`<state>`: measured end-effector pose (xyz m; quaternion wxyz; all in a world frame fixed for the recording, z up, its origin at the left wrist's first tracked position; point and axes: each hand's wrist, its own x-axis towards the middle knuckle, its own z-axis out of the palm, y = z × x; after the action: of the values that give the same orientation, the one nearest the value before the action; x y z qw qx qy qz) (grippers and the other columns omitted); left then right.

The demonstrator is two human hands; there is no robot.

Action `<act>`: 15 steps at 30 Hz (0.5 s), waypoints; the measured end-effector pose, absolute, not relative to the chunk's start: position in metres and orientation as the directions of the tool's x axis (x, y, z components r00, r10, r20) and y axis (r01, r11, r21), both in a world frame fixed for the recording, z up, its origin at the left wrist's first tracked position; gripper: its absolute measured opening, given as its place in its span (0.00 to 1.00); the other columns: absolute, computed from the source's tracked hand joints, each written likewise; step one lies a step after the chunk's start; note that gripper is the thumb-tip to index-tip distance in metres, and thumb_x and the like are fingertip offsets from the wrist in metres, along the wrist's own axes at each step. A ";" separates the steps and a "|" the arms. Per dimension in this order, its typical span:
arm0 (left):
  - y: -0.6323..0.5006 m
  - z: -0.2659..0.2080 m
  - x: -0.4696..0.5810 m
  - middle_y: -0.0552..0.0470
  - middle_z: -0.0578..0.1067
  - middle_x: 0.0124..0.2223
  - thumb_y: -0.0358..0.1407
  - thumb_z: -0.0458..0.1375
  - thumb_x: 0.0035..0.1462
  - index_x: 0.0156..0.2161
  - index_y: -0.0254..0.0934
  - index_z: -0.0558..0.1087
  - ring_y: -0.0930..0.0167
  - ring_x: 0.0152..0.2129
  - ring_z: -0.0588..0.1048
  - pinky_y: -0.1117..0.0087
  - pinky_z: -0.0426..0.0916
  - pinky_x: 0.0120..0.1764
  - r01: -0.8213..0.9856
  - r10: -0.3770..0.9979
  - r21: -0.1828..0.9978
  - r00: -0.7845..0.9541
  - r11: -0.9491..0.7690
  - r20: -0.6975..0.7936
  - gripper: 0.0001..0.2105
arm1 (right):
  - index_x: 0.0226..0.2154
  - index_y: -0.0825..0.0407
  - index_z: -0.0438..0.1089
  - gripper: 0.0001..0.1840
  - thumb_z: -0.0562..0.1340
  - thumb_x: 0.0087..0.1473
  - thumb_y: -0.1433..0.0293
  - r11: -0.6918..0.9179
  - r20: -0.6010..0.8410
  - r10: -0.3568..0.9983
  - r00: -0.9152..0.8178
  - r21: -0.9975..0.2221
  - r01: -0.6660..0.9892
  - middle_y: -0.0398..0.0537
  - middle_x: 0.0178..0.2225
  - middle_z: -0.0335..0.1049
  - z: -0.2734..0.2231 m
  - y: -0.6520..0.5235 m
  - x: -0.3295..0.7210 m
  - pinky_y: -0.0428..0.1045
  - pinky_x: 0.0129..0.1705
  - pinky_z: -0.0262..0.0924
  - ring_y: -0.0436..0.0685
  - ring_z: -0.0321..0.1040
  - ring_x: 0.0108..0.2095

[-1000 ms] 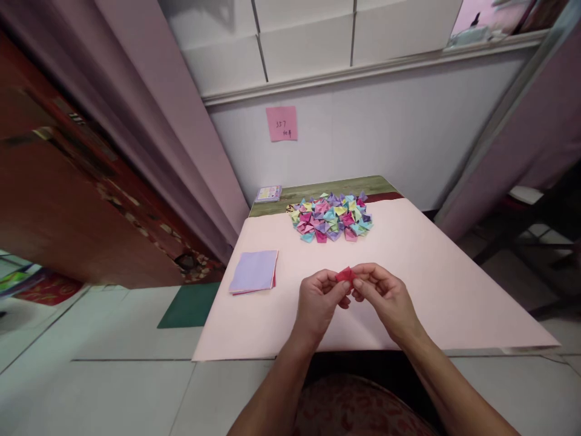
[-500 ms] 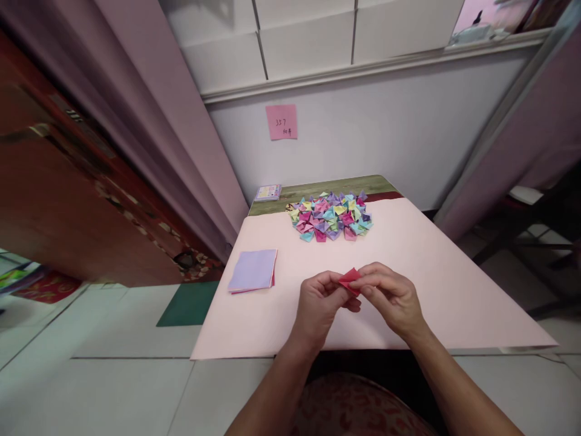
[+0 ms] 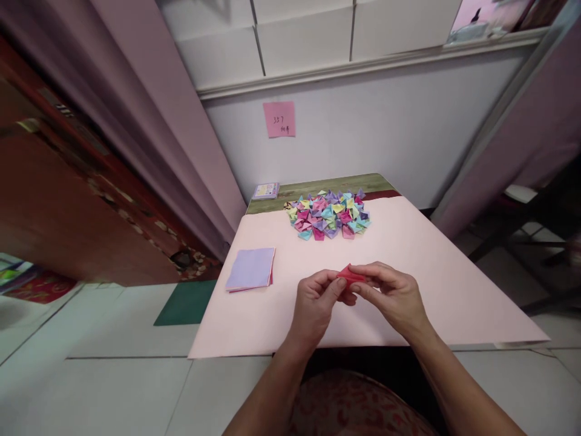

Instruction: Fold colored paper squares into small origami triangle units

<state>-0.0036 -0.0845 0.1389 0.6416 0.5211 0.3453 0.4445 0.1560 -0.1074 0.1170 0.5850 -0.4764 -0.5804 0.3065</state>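
Observation:
A small folded piece of red paper [image 3: 350, 275] is held up over the near part of the table. My left hand [image 3: 319, 298] pinches its left side between thumb and fingers. On the other side my right hand [image 3: 390, 294] grips it, thumb below and fingers along the top. Part of the paper is hidden behind the fingertips. Beyond the hands lies a heap of small folded paper pieces [image 3: 330, 215] in pink, purple, yellow, green and blue. To the left rests a stack of square paper sheets [image 3: 251, 268], lilac on top with red edges beneath.
Pale pink paper [image 3: 454, 290] covers most of the table. A small pack [image 3: 265, 191] sits at the back left corner on the bare green tabletop [image 3: 376, 181]. A pink note [image 3: 279, 119] is stuck to the wall behind. A curtain and red door stand at left.
My right fingers have shifted along the red paper's top edge, and its visible shape looks wider and more opened out between the thumbs. The view has moved slightly.

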 end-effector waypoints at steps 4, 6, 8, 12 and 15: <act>-0.085 0.140 -0.004 0.51 0.77 0.27 0.37 0.62 0.57 0.35 0.33 0.77 0.73 0.26 0.74 0.73 0.69 0.34 -0.163 0.931 0.986 0.356 -0.022 0.079 0.08 | 0.41 0.47 0.79 0.13 0.70 0.51 0.63 0.311 0.334 0.935 0.122 -0.934 0.174 0.48 0.36 0.76 0.118 -0.109 0.156 0.49 0.35 0.73 0.55 0.75 0.33; -0.087 0.139 -0.004 0.52 0.77 0.28 0.36 0.62 0.57 0.35 0.33 0.77 0.73 0.26 0.74 0.73 0.70 0.34 -0.153 0.929 0.987 0.358 -0.044 0.097 0.07 | 0.40 0.47 0.79 0.12 0.70 0.51 0.63 0.309 0.337 0.934 0.117 -0.928 0.209 0.48 0.35 0.77 0.119 -0.109 0.156 0.49 0.35 0.72 0.55 0.75 0.34; -0.088 0.136 -0.003 0.52 0.77 0.28 0.36 0.61 0.57 0.35 0.34 0.77 0.73 0.27 0.74 0.73 0.70 0.34 -0.130 0.933 0.989 0.344 -0.067 0.109 0.06 | 0.37 0.47 0.80 0.10 0.69 0.51 0.62 0.302 0.335 0.935 0.118 -0.925 0.231 0.48 0.34 0.77 0.120 -0.110 0.157 0.49 0.35 0.72 0.55 0.74 0.34; -0.090 0.129 0.000 0.51 0.78 0.29 0.38 0.60 0.59 0.36 0.35 0.76 0.71 0.27 0.77 0.72 0.71 0.34 -0.014 0.952 0.991 0.277 -0.135 0.133 0.08 | 0.34 0.48 0.80 0.10 0.69 0.52 0.60 0.288 0.331 0.932 0.148 -0.924 0.250 0.48 0.34 0.77 0.118 -0.111 0.157 0.49 0.35 0.70 0.56 0.74 0.35; -0.087 0.127 -0.001 0.50 0.78 0.32 0.38 0.62 0.56 0.37 0.36 0.76 0.71 0.29 0.77 0.71 0.71 0.35 0.099 0.959 0.970 0.202 -0.220 0.197 0.07 | 0.33 0.50 0.79 0.11 0.68 0.52 0.60 0.244 0.291 0.942 0.169 -0.936 0.253 0.48 0.32 0.78 0.114 -0.111 0.157 0.48 0.34 0.68 0.55 0.73 0.33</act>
<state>-0.0007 -0.0865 0.1271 0.4589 0.6248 0.4234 0.4689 0.1565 -0.1109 0.1141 0.5513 -0.5295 -0.5640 0.3124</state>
